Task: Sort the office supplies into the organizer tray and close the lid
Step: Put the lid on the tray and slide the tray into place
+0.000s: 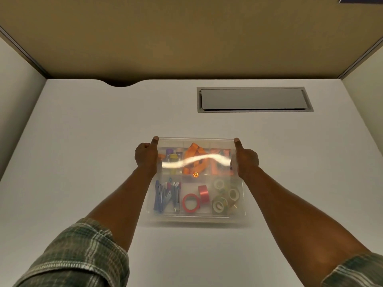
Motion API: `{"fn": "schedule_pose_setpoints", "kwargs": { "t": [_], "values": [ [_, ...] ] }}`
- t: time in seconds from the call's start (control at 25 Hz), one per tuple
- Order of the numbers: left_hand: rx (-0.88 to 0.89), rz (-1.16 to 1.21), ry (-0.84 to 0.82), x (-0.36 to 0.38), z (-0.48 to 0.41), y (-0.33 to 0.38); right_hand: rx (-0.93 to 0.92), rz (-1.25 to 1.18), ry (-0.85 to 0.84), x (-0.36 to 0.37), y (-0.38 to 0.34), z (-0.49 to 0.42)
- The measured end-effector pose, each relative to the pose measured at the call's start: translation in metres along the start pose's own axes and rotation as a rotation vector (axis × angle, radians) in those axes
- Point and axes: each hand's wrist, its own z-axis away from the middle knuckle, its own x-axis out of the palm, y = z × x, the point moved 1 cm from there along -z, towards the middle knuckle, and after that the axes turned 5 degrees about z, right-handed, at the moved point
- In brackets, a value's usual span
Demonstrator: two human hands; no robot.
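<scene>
Gripping the clear lid (196,162) at its far corners, the left hand (146,156) and right hand (246,159) hold it over the filled tray (196,217) on the surface (103,125), thumbs on top.

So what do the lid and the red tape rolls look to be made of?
Lid: clear, glossy plastic by the look; the supplies show through it and a bright wavy glare streak runs across it. Red tape rolls: smooth, slightly shiny, probably plastic or vinyl tape, though paper cannot be ruled out. Left hand and right hand grip the lid's sides.
</scene>
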Motion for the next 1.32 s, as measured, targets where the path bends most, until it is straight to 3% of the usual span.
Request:
{"fn": "schedule_pose_setpoints", "kwargs": {
  "t": [0.16,0.28,0.36,0.6,0.76,0.92,1.04,1.12,1.32],
  "values": [
    [0.083,-0.198,-0.059,-0.023,0.025,-0.003,-0.187,0.101,0.021,-0.007,0.019,0.025],
    [0.500,-0.589,-0.075,-0.047,0.076,-0.036,-0.495,0.283,0.034,-0.007,0.062,0.068],
    [0.668,-0.760,-0.113,-0.058,0.115,-0.066,-0.670,0.423,0.058,-0.004,0.094,0.097],
    [0.654,-0.842,-0.145,-0.071,0.150,-0.113,-0.758,0.654,0.105,-0.003,0.146,0.126],
    [0.706,-0.849,-0.117,-0.066,0.147,-0.114,-0.828,0.604,0.107,-0.001,0.151,0.121],
    [0.637,-0.914,-0.081,-0.066,0.147,-0.116,-0.795,0.550,0.092,-0.002,0.148,0.116],
    [0.737,-0.928,-0.091,-0.055,0.149,-0.105,-0.811,0.565,0.057,0.001,0.142,0.112],
    [0.799,-0.914,-0.118,-0.044,0.150,-0.099,-0.829,0.571,0.036,0.012,0.134,0.119],
    [0.753,-0.960,-0.060,-0.063,0.122,-0.099,-0.852,0.579,-0.029,0.061,0.111,0.152]
  ]
}}
